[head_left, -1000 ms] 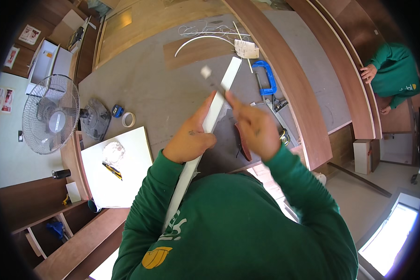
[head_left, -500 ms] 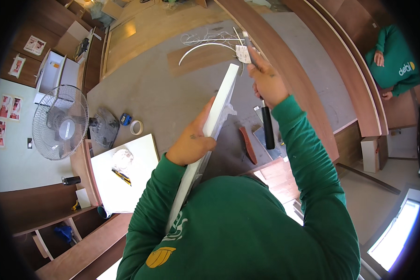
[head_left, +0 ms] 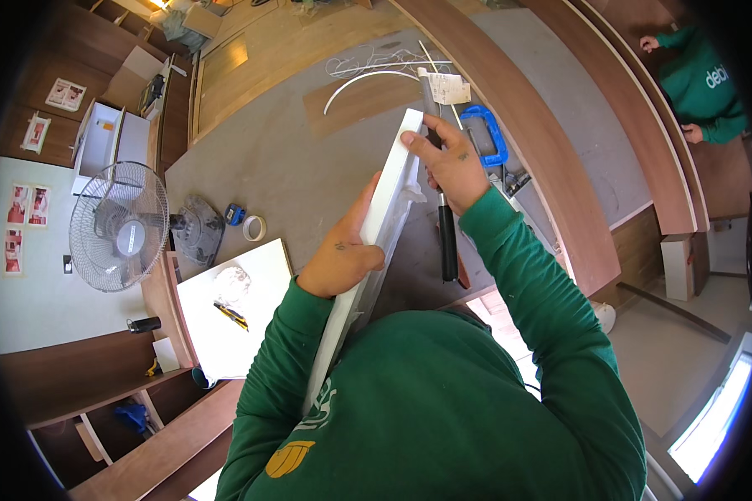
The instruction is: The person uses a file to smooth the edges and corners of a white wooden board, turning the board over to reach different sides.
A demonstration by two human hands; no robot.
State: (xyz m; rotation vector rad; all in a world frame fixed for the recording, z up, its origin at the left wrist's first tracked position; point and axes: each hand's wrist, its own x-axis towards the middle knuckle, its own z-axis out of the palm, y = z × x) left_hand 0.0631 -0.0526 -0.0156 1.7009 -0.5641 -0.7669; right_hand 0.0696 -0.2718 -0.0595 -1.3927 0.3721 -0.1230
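My left hand (head_left: 342, 265) is closed around the edge of a long white panel (head_left: 379, 200), which slants from my body up and away across the bench. Clear plastic film (head_left: 408, 196) hangs crumpled along its right side. At the far end of the panel, my right hand (head_left: 458, 163) grips what looks like a flat metal file by its blade, the thumb resting on the panel's edge. The file's black handle (head_left: 448, 242) hangs down below that hand. How the blade meets the panel is partly hidden by my fingers.
On the grey bench (head_left: 309, 184) lie a blue clamp (head_left: 486, 134), a tape measure (head_left: 235, 215), a tape roll (head_left: 254, 228) and thin white strips (head_left: 368, 77). A fan (head_left: 125, 230) stands left, near a white board (head_left: 226, 351) with a utility knife (head_left: 231, 317). A co-worker (head_left: 706, 83) is far right.
My right hand has moved left and nearer with the file, and its thumb now touches the panel's end. The blue clamp has come into sight. The co-worker's one hand has risen.
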